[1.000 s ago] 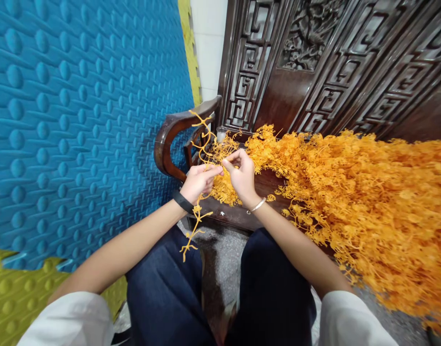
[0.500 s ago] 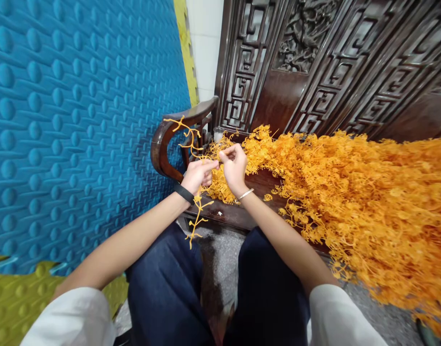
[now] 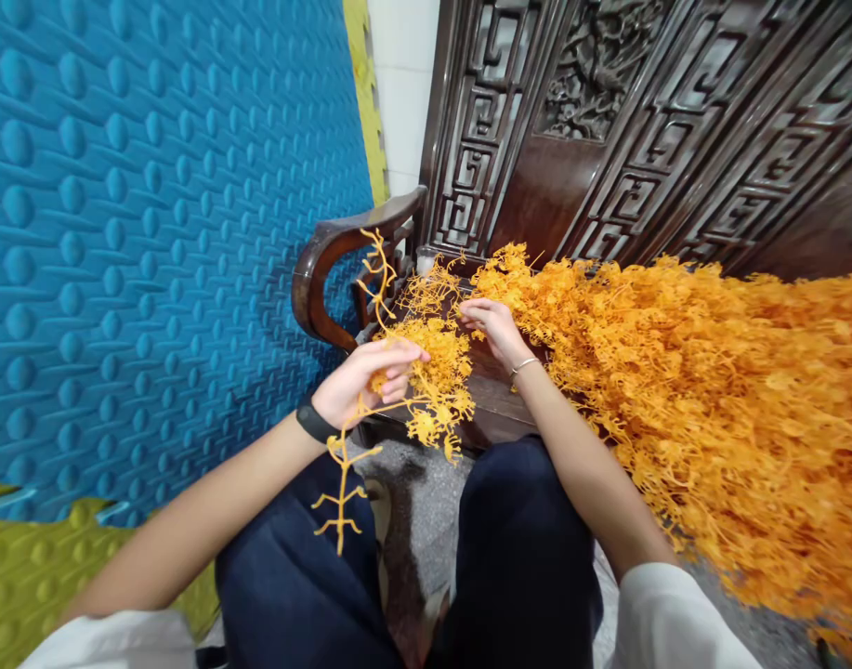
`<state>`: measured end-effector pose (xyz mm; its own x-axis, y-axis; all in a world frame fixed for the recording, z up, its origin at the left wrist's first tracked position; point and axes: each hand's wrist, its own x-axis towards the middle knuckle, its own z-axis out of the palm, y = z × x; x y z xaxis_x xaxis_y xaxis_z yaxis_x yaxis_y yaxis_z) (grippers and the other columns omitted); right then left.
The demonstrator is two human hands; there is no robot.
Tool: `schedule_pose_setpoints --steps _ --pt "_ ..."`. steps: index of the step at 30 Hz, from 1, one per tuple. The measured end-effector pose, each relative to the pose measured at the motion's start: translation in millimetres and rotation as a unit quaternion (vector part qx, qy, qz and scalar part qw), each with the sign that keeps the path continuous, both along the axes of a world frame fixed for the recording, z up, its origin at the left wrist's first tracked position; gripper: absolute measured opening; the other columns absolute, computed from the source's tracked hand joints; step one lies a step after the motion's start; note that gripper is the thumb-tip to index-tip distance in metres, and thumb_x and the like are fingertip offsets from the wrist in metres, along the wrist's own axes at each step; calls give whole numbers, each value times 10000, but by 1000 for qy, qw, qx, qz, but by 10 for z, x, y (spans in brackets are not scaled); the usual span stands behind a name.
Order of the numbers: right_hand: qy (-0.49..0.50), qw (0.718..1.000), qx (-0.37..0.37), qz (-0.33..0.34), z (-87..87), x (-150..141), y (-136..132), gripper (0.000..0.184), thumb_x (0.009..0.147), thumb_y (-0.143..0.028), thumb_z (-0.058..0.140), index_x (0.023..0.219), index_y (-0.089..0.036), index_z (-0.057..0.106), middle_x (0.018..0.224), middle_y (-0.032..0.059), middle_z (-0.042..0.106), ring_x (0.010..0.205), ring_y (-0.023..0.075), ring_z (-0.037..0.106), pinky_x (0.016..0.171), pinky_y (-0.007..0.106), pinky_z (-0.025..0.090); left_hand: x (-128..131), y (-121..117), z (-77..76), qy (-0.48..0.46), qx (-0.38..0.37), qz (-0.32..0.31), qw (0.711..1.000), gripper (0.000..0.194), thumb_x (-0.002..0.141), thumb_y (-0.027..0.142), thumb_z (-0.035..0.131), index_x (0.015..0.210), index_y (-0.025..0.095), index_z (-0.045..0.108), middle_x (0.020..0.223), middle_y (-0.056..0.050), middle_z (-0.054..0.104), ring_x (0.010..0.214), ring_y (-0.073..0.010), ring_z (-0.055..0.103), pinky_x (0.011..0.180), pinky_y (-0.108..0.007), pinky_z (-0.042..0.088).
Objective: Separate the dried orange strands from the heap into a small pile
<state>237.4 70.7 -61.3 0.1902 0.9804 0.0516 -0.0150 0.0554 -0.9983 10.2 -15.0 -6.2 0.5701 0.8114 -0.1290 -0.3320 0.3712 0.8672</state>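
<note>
My left hand (image 3: pixel 366 376) is closed around a thin orange branching plastic strand (image 3: pixel 342 483). One end of it sticks up above the fingers, and the other hangs down past the wrist over my knee. A bunch of orange plastic pieces (image 3: pixel 439 400) hangs just beyond the left fingertips and partly hides behind them; whether it is joined to the strand is unclear. To the right, apart from it, my right hand (image 3: pixel 493 327) has its fingers stretched out and slightly bent beside a small tangle of orange strands (image 3: pixel 429 288). Nothing shows in it.
A large heap of orange plastic pieces (image 3: pixel 718 400) spreads along the dark wooden bench (image 3: pixel 491 400) and off to the right. The bench's curved armrest (image 3: pixel 310 288) stands at left, its carved back (image 3: pixel 557 190) behind. Blue foam matting (image 3: pixel 153 232) covers the left side.
My hands have parted: the right has moved right, away from the left, and its pinch has loosened. The left has come lower and nearer with the strand, and the orange bunch now hangs beside it.
</note>
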Motion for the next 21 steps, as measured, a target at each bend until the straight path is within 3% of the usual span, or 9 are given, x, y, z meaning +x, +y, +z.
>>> schedule_pose_setpoints --steps 6,10,14,18,21 --pt "-88 996 18 17 -149 -106 60 154 580 -266 677 682 -150 666 753 24 679 692 122 569 648 263 433 -94 165 71 -40 -17 59 997 108 761 198 595 773 97 628 489 68 358 353 -23 327 358 -157 255" --pt "-154 987 40 11 -256 -167 141 123 554 -227 692 631 -142 649 606 -11 614 594 109 508 647 276 421 -83 217 49 -33 -44 55 997 267 848 320 485 808 95 624 545 34 448 363 -50 385 364 -186 304" --pt "-162 986 47 -13 -316 -205 204 158 574 -233 691 691 -143 636 593 -30 568 598 115 502 674 291 424 -57 213 16 -23 -45 53 997 264 856 287 462 814 92 635 573 2 518 402 -74 459 412 -205 372" --pt "-151 985 67 -39 -230 -225 173 217 612 -302 701 737 -157 600 719 9 617 678 139 551 727 323 452 -43 204 1 -25 -35 49 998 251 871 238 446 835 93 648 612 -26 578 494 -98 553 486 -208 443" --pt "-113 983 138 -36 -13 -285 14 219 684 -367 668 755 -174 596 789 27 638 755 150 582 776 329 460 -35 207 -6 -12 -13 57 998 252 887 227 442 904 93 655 727 -61 651 622 -122 632 599 -227 506"
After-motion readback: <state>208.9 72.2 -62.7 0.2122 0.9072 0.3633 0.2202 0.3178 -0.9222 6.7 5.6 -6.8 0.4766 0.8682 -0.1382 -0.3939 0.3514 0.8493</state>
